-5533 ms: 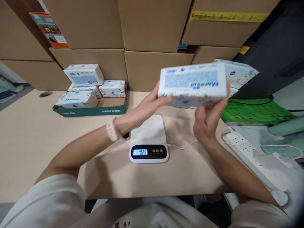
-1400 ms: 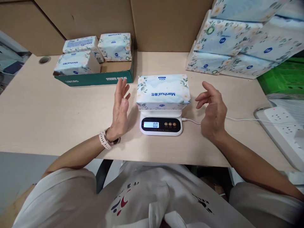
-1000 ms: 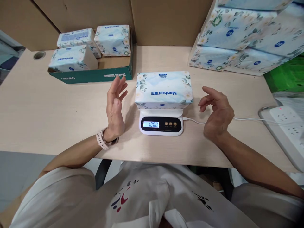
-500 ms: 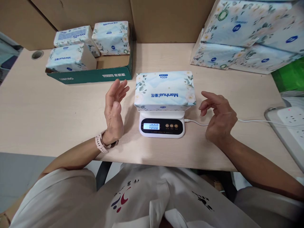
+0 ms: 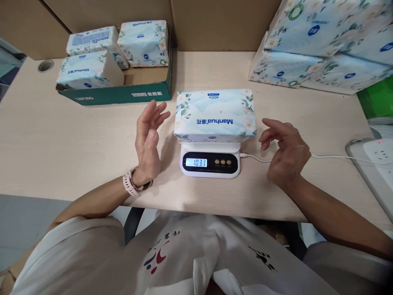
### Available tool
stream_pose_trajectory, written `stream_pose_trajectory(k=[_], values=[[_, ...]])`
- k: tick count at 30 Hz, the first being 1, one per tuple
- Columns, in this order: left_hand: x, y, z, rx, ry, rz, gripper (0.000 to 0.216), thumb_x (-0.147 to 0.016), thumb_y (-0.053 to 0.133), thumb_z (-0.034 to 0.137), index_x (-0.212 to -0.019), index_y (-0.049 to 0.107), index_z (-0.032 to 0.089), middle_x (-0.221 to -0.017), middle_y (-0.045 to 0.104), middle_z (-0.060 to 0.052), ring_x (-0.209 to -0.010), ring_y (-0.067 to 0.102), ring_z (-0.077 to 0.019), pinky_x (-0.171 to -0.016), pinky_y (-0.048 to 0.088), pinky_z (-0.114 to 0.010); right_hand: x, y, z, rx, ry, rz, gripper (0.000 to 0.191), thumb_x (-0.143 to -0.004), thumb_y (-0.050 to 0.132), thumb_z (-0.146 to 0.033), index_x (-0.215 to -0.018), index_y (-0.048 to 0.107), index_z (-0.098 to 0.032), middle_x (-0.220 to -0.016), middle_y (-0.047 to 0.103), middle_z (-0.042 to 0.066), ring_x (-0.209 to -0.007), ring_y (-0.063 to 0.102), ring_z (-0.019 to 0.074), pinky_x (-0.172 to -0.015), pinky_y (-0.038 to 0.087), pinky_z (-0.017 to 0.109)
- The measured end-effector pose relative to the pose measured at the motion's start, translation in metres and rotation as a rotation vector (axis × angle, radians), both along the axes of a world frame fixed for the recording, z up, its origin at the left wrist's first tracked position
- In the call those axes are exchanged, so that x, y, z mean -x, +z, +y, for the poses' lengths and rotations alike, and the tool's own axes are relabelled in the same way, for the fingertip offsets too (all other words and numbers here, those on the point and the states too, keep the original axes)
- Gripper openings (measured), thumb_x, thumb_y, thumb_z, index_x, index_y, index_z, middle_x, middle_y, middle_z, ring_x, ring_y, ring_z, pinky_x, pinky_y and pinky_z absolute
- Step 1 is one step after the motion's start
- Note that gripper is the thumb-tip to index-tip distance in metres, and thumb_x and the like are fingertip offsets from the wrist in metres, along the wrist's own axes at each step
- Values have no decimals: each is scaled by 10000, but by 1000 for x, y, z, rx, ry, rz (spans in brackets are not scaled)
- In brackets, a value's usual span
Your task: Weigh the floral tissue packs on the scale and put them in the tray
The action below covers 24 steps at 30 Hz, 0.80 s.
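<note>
A floral pack of tissues [image 5: 215, 112], printed "Manhua", rests on the platform of a small white digital scale [image 5: 210, 174]. The lit display reads 103.1, and most of the platform is hidden under the pack. To the left of the pack, my left hand [image 5: 149, 143] is raised with its fingers apart, holding nothing and not touching the pack. On the other side, my right hand [image 5: 287, 149] hovers with loosely bent fingers, also free of the pack and with nothing in it. A white cable [image 5: 256, 158] runs from the scale behind my right hand.
At the back left, a green-sided cardboard tray [image 5: 116, 97] holds 3 tissue packs. More packs are stacked [image 5: 307, 37] at the back right. A white power strip [image 5: 373, 159] lies at the right edge. Cardboard [image 5: 224, 26] stands along the back.
The scale's reading has gone from 100.0 to 103.1. Both hands keep nearly the same pose beside the pack; the view has shifted slightly.
</note>
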<state>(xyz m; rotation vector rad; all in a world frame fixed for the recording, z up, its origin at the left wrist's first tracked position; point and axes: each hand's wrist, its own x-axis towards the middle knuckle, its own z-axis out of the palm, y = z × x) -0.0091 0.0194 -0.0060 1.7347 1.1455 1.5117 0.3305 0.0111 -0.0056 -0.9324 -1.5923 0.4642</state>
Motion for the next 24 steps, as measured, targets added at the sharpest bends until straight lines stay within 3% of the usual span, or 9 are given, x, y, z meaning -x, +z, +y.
stream_pose_trajectory(k=[5, 11, 13, 16, 20, 24], values=[[-2, -1, 2, -63, -3, -29, 665, -1058, 453, 831, -1619, 544, 483, -1680, 630, 24, -1601, 568, -394, -1350, 475, -634, 0, -1, 1, 0, 8, 3, 626, -1162, 306, -599, -1404, 821, -338, -866, 676, 61, -693, 578, 199, -643, 486, 410], [0, -2, 0, 11, -58, -18, 732, -1060, 397, 873, -1683, 445, 492, -1741, 552, 68, -1742, 354, -424, -1413, 339, -648, -1, -4, 2, -15, -14, -17, 685, -1143, 314, -655, -1394, 825, -275, -946, 731, 95, -755, 654, 221, -685, 559, 436], [0, -4, 1, -18, -69, -46, 666, -1076, 417, 820, -1665, 466, 513, -1729, 564, 69, -1720, 402, -400, -1410, 363, -631, -1, -3, 2, -33, -12, -35, 663, -1151, 299, -620, -1423, 809, -295, -1019, 755, 101, -831, 699, 242, -758, 598, 469], [0, -8, 3, -29, -102, -54, 643, -1091, 437, 789, -1674, 468, 519, -1748, 547, 45, -1700, 447, -362, -1429, 364, -610, -3, -2, 3, -58, -3, -153, 603, -1153, 304, -586, -1558, 700, -380, -1292, 784, 103, -1130, 747, 305, -988, 611, 572], [2, -16, 6, 72, -163, -16, 781, -1043, 427, 899, -1733, 376, 538, -1905, 307, 62, -1817, 188, -358, -1498, 196, -617, -5, -4, 4, 69, 54, -364, 767, -1089, 324, -792, -1750, 422, -416, -1741, 560, 98, -1603, 526, 426, -1290, 411, 768], [5, -23, 7, 166, -242, 9, 897, -979, 418, 981, -1763, 314, 557, -1946, 154, 94, -1834, 18, -340, -1497, 167, -652, -6, -11, 4, 131, 120, -409, 905, -1031, 328, -892, -1815, 229, -450, -1890, 352, 61, -1761, 302, 463, -1377, 198, 850]])
